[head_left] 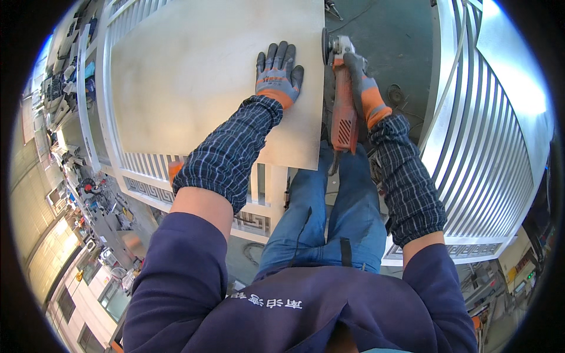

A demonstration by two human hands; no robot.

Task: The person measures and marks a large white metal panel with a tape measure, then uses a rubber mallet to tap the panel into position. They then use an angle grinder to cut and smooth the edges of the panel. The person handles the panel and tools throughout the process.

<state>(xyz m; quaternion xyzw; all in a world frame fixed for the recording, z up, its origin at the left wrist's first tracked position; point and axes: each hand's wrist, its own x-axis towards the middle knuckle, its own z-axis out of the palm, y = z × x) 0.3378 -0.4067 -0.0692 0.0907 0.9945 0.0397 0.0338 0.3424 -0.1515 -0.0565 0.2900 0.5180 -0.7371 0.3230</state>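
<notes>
My left hand (pixel 278 75), in a grey and orange work glove, lies flat with fingers stretched on a large pale sheet panel (pixel 194 76). In my right hand (pixel 366 88), gloved alike, is a red angle grinder (pixel 344 117), gripped along its body with the silver head pointing away from me. Its dark disc (pixel 325 46) stands on edge at the panel's right edge. Whether the disc touches that edge or spins, I cannot tell. Checked sleeve covers wrap both forearms.
Under the panel is a white slatted metal frame (pixel 265 197) with a fretwork band. Another white slatted panel (pixel 471 129) stands at the right. A coiled cable (pixel 397 94) lies on the dark green floor (pixel 406 35). Cluttered shelves (pixel 65 88) and tools fill the far left.
</notes>
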